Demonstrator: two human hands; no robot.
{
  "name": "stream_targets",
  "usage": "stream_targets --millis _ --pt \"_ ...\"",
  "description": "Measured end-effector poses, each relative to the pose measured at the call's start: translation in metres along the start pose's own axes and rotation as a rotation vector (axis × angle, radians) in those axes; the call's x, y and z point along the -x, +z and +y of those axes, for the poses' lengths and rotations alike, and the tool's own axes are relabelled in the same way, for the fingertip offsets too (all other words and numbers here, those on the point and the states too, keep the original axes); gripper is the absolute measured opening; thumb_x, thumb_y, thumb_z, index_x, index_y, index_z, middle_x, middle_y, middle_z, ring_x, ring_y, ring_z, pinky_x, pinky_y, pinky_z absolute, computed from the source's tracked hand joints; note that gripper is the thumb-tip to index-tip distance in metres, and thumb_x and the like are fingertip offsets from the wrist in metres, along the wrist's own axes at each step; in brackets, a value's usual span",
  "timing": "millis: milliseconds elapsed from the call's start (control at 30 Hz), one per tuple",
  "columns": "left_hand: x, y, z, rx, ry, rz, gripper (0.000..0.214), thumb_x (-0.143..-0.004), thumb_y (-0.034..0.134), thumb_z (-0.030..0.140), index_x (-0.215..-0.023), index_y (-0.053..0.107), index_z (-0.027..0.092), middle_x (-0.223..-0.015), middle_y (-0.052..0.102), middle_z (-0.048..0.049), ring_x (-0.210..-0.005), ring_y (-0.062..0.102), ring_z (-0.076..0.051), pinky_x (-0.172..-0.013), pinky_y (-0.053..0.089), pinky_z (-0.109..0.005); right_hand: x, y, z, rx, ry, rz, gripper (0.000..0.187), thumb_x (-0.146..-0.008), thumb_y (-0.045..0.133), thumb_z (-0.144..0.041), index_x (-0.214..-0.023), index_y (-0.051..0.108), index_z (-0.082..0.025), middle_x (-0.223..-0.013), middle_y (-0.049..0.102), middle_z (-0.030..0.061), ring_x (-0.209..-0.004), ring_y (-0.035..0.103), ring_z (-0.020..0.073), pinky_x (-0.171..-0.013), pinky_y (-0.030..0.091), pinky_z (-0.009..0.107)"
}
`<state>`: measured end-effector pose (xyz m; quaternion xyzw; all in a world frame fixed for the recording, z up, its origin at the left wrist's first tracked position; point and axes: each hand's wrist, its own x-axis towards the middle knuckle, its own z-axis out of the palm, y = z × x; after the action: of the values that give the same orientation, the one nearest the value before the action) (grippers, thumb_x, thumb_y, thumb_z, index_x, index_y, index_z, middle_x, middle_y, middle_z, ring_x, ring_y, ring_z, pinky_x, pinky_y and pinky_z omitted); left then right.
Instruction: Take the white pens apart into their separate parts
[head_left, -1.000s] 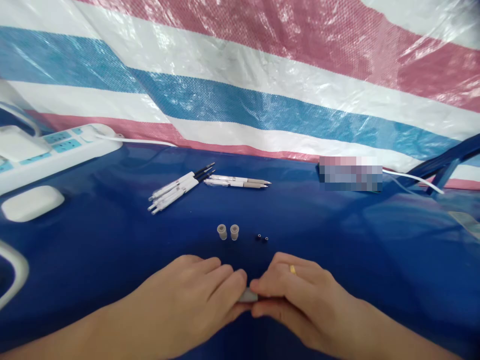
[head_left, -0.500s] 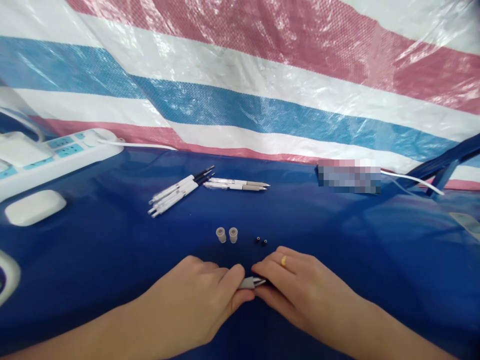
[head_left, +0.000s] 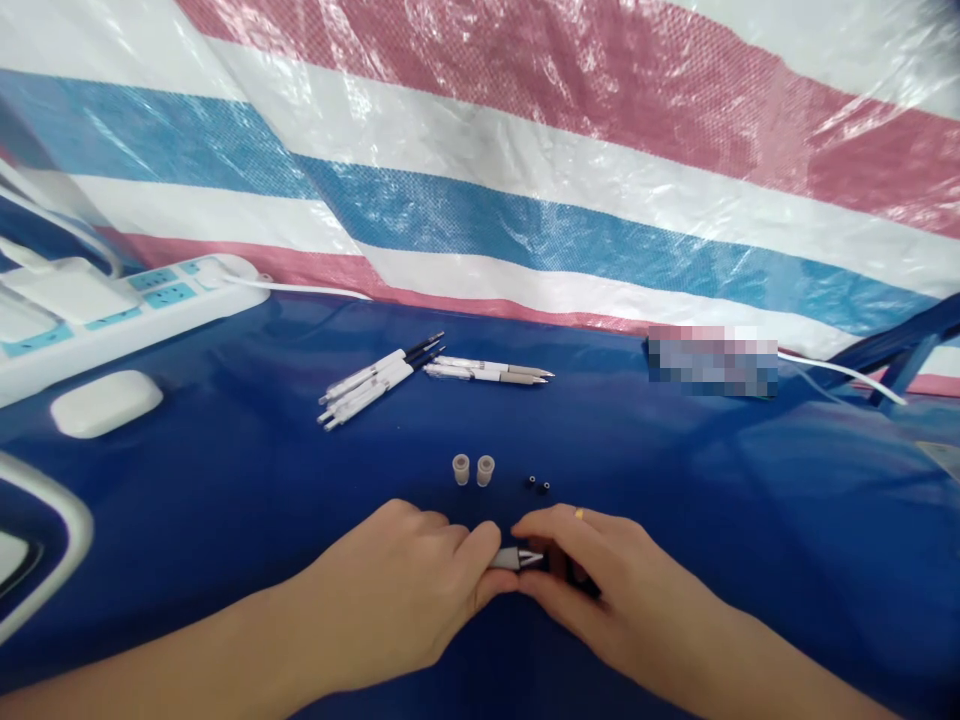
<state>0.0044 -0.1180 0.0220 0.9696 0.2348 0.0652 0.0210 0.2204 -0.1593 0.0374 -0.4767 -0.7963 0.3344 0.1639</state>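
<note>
My left hand (head_left: 420, 580) is closed around a pen, with the thumb pressed along it. Only the pen's grey grip (head_left: 505, 558) and pointed silver tip show; the rest lies hidden in the fist. Around that tip, my right hand (head_left: 600, 570) curves with thumb and forefinger apart, one above and one below it. A yellow ring sits on a right finger. Just beyond the hands stand two small pale flanged cylinders (head_left: 485, 470). To their right lie two tiny black pieces (head_left: 543, 488) with light centres.
Farther back on the blue table (head_left: 360, 460) lie several white pens with dark grips (head_left: 375, 385) and two white pens with grey-brown grips (head_left: 487, 372). A white power strip (head_left: 187, 295) and a white rounded case (head_left: 107, 403) are at left. A pixelated object (head_left: 712, 362) lies by the striped sheet (head_left: 525, 230).
The right forefinger and thumb have spread apart at the pen's tip, baring more of it. The whole view has shifted, so the table things appear a little farther right.
</note>
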Motion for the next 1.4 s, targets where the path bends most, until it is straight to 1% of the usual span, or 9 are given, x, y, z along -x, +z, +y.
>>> stream_targets --millis 200,400,600,833,1067,1167,1233,1267,1400 --pt "-0.001 0.002 -0.002 0.014 0.016 -0.068 0.034 -0.103 0.023 0.029 -0.079 0.046 0.021 -0.057 0.055 0.0022 -0.041 0.052 -0.019 -0.042 0.019 -0.032 0.001 0.001 0.002 -0.069 -0.005 0.023 0.02 -0.1 0.048 -0.033 -0.092 0.062 -0.022 -0.081 0.064 -0.003 -0.07 0.059 0.0115 -0.064 0.045 0.025" --pt "-0.002 -0.019 0.0 0.347 -0.086 -0.153 0.043 -0.103 0.022 0.033 -0.083 0.057 0.02 -0.063 0.06 0.0013 -0.048 0.054 -0.016 -0.047 0.03 -0.029 0.002 -0.002 0.004 0.074 -0.333 0.207 0.021 -0.098 0.046 -0.011 -0.112 0.062 -0.013 -0.088 0.068 0.0051 -0.074 0.061 0.0137 -0.065 0.051 0.025" --pt "-0.005 -0.051 -0.001 1.1 -0.304 -0.544 0.051 -0.098 0.031 0.053 -0.073 0.063 0.021 -0.062 0.046 0.0035 -0.056 0.043 -0.011 -0.054 0.034 -0.022 0.004 -0.01 -0.003 0.313 -0.788 0.354 0.015 -0.094 0.054 -0.009 -0.099 0.067 -0.004 -0.085 0.074 0.008 -0.074 0.068 0.0156 -0.067 0.06 0.026" --pt "-0.01 -0.048 -0.007 1.67 -0.319 -0.981 0.064 -0.081 0.047 0.074 -0.054 0.029 0.019 -0.049 0.026 0.0058 -0.047 0.027 -0.009 -0.045 0.023 -0.024 0.015 -0.015 -0.009 0.438 -0.863 0.283 0.009 -0.085 0.07 -0.011 -0.084 0.072 -0.019 -0.09 0.075 -0.0075 -0.059 0.063 0.0035 -0.056 0.056 0.009" --pt "-0.009 -0.053 -0.004 1.407 -0.348 -0.697 0.052 -0.092 0.037 0.063 -0.068 0.053 0.019 -0.061 0.037 0.0039 -0.059 0.035 -0.011 -0.057 0.029 -0.024 0.009 -0.004 -0.001 0.444 -0.899 0.543 0.005 -0.084 0.07 -0.016 -0.083 0.073 -0.019 -0.087 0.075 -0.0101 -0.064 0.065 0.0062 -0.061 0.06 0.015" --pt "-0.008 -0.048 -0.007 1.567 -0.405 -0.826 0.056 -0.088 0.041 0.067 -0.06 0.042 0.019 -0.052 0.03 0.005 -0.052 0.028 -0.011 -0.053 0.028 -0.024 0.018 -0.003 -0.01 0.391 -0.654 0.6 0.014 -0.088 0.064 -0.008 -0.081 0.071 -0.017 -0.08 0.075 -0.0089 -0.057 0.064 0.0073 -0.055 0.058 0.021" --pt "-0.009 -0.049 -0.011 1.584 -0.39 -0.908 0.056 -0.088 0.04 0.066 -0.06 0.045 0.019 -0.051 0.028 0.005 -0.05 0.027 -0.011 -0.05 0.025 -0.024 0.023 -0.012 -0.017 0.469 -0.667 0.31 0.017 -0.094 0.056 -0.009 -0.094 0.072 -0.016 -0.086 0.076 -0.008 -0.062 0.067 0.0075 -0.058 0.058 0.021" --pt "-0.01 -0.05 -0.012 1.537 -0.368 -0.896 0.055 -0.091 0.037 0.065 -0.063 0.048 0.018 -0.052 0.03 0.0045 -0.051 0.028 -0.011 -0.05 0.026 -0.024 0.024 -0.018 -0.019 0.473 -0.633 0.308 0.019 -0.097 0.053 -0.014 -0.093 0.072 -0.016 -0.084 0.076 -0.006 -0.063 0.067 0.009 -0.059 0.058 0.022" --pt "-0.004 -0.055 -0.007 1.135 -0.341 -0.555 0.048 -0.096 0.032 0.057 -0.073 0.053 0.021 -0.067 0.048 0.0021 -0.062 0.045 -0.011 -0.057 0.035 -0.021 0.013 -0.031 -0.009 0.416 -0.635 0.441 0.012 -0.094 0.057 -0.012 -0.099 0.068 -0.01 -0.085 0.074 0.0037 -0.074 0.068 0.0143 -0.067 0.058 0.025"
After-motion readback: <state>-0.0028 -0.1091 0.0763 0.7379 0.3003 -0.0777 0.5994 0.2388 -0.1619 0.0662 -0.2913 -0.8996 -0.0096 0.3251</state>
